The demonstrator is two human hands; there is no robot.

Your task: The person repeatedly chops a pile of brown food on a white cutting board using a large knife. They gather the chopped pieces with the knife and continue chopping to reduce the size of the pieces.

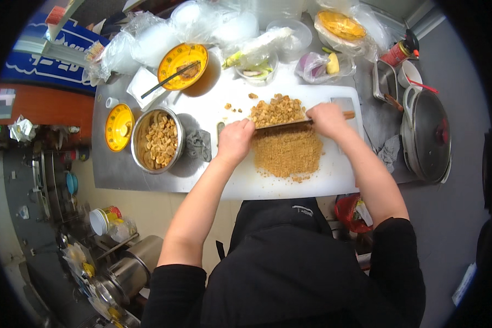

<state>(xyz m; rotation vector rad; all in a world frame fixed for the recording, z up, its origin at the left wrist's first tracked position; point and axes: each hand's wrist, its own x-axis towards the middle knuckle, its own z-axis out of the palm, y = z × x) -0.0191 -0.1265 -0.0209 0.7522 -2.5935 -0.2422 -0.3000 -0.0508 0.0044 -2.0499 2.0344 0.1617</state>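
A cleaver lies crosswise over a white cutting board, its wooden handle pointing right. My left hand grips the far left end of the blade. My right hand is closed around the knife where blade and handle meet. Beyond the blade is a heap of coarse brown chunks; on the near side lies a mound of finely chopped brown crumbs. Small pieces are scattered by both. The blade's lower edge is hidden among the food.
Left of the board stand a steel bowl of brown chunks, a grey cloth and a yellow dish. Behind are a yellow bowl with chopsticks and bagged vegetables. A lidded pan stands at right.
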